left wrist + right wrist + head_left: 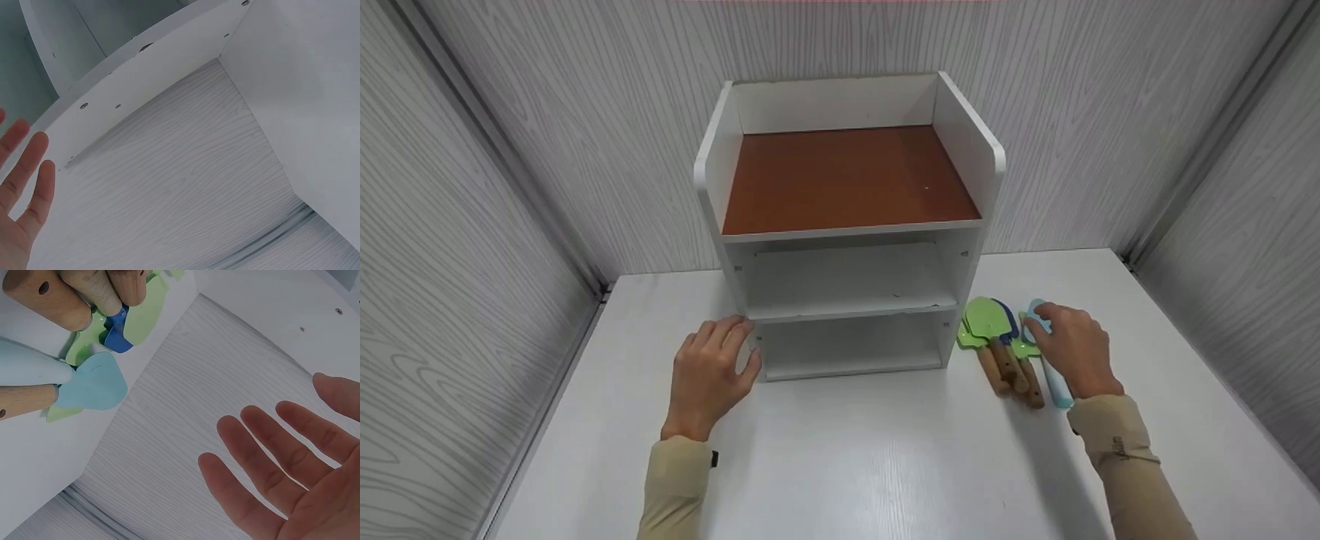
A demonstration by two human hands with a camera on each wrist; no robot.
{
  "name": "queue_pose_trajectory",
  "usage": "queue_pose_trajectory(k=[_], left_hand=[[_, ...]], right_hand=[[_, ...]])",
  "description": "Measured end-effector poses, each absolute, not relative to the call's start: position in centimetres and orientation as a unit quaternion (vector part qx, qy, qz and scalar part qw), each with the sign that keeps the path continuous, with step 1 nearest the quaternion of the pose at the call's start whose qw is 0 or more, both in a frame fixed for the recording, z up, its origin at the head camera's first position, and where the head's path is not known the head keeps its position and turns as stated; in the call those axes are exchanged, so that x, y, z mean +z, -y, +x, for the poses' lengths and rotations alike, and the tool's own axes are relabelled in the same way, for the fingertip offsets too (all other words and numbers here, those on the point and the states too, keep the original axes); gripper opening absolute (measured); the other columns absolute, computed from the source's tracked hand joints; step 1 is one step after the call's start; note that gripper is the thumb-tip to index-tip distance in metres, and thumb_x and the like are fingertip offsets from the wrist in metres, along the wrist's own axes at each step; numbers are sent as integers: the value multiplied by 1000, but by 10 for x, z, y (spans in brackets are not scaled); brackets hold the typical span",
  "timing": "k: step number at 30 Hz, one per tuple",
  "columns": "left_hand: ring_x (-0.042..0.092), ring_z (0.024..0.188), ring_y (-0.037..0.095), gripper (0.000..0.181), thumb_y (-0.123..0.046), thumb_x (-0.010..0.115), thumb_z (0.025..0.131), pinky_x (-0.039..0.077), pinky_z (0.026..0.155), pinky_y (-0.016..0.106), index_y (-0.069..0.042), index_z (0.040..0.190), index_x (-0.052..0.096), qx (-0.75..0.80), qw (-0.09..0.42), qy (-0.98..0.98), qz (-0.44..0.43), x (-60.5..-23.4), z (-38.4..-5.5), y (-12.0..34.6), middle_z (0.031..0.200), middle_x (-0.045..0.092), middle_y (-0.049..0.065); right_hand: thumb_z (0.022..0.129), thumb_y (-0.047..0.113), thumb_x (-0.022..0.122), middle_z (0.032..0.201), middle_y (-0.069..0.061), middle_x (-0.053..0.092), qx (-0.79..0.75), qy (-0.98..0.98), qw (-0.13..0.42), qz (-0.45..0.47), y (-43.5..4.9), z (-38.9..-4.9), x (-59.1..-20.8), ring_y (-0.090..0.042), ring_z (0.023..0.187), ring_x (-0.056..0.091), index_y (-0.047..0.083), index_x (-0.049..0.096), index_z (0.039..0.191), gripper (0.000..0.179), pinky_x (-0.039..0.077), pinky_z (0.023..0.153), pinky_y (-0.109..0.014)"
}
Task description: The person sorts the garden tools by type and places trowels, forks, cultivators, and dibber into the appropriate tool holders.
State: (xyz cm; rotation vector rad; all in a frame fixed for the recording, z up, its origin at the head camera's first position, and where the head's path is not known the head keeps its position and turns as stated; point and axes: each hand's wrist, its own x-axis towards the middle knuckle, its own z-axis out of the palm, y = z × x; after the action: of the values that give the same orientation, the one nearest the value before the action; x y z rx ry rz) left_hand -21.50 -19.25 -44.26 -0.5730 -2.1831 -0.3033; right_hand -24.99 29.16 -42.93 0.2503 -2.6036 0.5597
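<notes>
In the head view my left hand (707,375) is beside the lower left edge of a white shelf unit (840,309), fingers loosely bent and holding nothing. The left wrist view has that hand (25,185) with fingers spread in front of the unit's side. My right hand (1076,349) hovers over a light blue trowel (1058,386), partly covering it, with nothing in its fingers. Just left of it lie several small trowels with wooden handles, among them a green-bladed trowel (987,318) and a dark blue blade (1008,321). The right wrist view catches my relaxed fingers (256,458) apart from the light blue trowel's blade (95,382).
The shelf unit has a reddish-brown top board (847,180) with raised white sides and two lower compartments. It stands at the back of a white table (870,457). Grey wood-grain panels (1095,97) enclose the table at the back and both sides.
</notes>
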Motion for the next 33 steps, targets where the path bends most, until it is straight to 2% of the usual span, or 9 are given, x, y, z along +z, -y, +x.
queue_pose_trajectory(k=[8,13,21,28,33], left_hand=[[55,121,40,50,-12,82,79,48,95,58,-5,126,65,-125,377,889,-229,-456,-221,187,130,63,16],[53,127,39,57,-17,80,81,46,98,57,-6,134,61,-100,360,902,-217,-461,-223,185,137,60,16],[51,129,42,57,-10,74,85,43,102,58,-1,138,58,-91,371,905,-185,-470,-229,172,140,57,19],[47,132,49,59,-7,72,85,39,108,58,8,139,54,-92,378,907,-160,-481,-230,160,143,53,25],[44,133,52,61,-3,72,84,37,110,59,14,139,50,-124,376,907,-145,-482,-230,151,141,52,30]], right_hand=[[93,11,71,95,-29,71,190,953,215,94,-292,-253,-429,-40,68,67,-10,72,102,24,54,52,-54],[94,13,70,97,-29,71,188,958,199,86,-293,-255,-429,-41,71,68,-11,71,103,25,54,54,-54],[96,14,67,97,-29,71,201,962,172,74,-295,-256,-431,-38,67,67,-11,71,103,26,54,54,-54],[97,18,66,104,-32,68,219,963,146,51,-298,-256,-433,-46,81,67,-13,69,110,33,55,62,-59],[101,22,62,113,-33,66,259,961,86,47,-303,-259,-434,-48,96,66,-13,67,117,39,55,76,-60]])
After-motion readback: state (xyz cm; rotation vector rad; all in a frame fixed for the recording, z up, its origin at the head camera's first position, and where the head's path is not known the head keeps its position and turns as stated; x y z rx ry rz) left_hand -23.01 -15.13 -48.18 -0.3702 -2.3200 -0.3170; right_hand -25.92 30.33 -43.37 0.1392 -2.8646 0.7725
